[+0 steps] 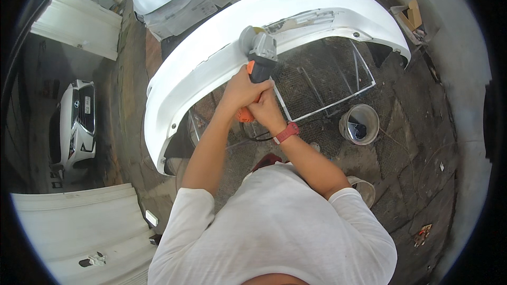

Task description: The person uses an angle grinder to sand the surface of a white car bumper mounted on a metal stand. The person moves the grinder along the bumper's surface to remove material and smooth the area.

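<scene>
An orange, black and grey angle grinder (262, 57) is gripped in both my hands in front of me. My left hand (238, 91) wraps its body just behind the grey head. My right hand (265, 106), below a red watch strap, closes around the body close beside the left one. The grinder's pale round disc (246, 39) meets or nearly meets the inner edge of a large white car bumper (195, 63); I cannot tell if they touch. Right of the disc, the bumper carries a grey, scuffed patch (301, 20).
A white metal frame (332, 103) stands below the bumper. To the right are a bucket (346, 126) with dark contents and, nearer me, another container (369, 192). An open cardboard box (414, 13) lies by the wall. A white car (79, 121) is parked at left; a covered one (185, 16) stands behind.
</scene>
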`<state>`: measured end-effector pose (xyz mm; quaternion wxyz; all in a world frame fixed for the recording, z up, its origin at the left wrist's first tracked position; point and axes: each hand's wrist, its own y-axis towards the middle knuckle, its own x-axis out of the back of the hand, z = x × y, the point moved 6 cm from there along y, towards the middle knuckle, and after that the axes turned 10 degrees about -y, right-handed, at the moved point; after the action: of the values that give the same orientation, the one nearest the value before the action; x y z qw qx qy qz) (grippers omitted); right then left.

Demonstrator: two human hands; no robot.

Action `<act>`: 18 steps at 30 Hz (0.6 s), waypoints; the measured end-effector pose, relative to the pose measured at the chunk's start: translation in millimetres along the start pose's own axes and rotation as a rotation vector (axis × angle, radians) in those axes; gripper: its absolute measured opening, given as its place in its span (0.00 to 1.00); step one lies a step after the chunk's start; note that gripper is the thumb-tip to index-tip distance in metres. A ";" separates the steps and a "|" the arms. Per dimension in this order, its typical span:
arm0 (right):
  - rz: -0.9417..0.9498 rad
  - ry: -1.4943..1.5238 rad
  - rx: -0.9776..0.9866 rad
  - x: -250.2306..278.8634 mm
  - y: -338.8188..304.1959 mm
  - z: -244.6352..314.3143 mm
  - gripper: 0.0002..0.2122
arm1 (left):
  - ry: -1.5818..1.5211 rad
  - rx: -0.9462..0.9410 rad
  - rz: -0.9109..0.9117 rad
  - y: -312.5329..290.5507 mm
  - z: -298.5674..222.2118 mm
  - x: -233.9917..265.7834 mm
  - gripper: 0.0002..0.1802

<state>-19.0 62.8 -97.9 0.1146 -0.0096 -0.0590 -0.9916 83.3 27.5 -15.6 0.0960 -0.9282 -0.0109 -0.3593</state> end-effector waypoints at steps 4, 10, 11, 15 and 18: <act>0.061 0.029 0.014 -41.2 -15.4 -5.3 0.39 | -0.047 0.039 -0.034 -27.0 27.8 23.2 0.50; 0.144 -0.199 -0.004 -18.6 -49.1 45.2 0.40 | -0.836 -0.007 -0.095 -83.7 55.3 12.4 0.40; 0.127 -0.186 -0.005 -13.6 -53.4 51.0 0.40 | -0.944 0.036 -0.055 -89.2 58.5 5.8 0.43; 0.029 -0.416 0.070 18.7 -48.4 67.5 0.39 | -1.169 -0.001 -0.046 -89.8 35.5 -24.6 0.42; 0.057 -0.628 0.022 53.5 -37.5 84.6 0.37 | -1.195 -0.034 0.058 -78.0 18.7 -46.2 0.43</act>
<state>-79.2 97.0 -16.4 0.1186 -0.3158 -0.1017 -0.9359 54.5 109.7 -46.8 0.0684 -0.9708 -0.0318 0.2278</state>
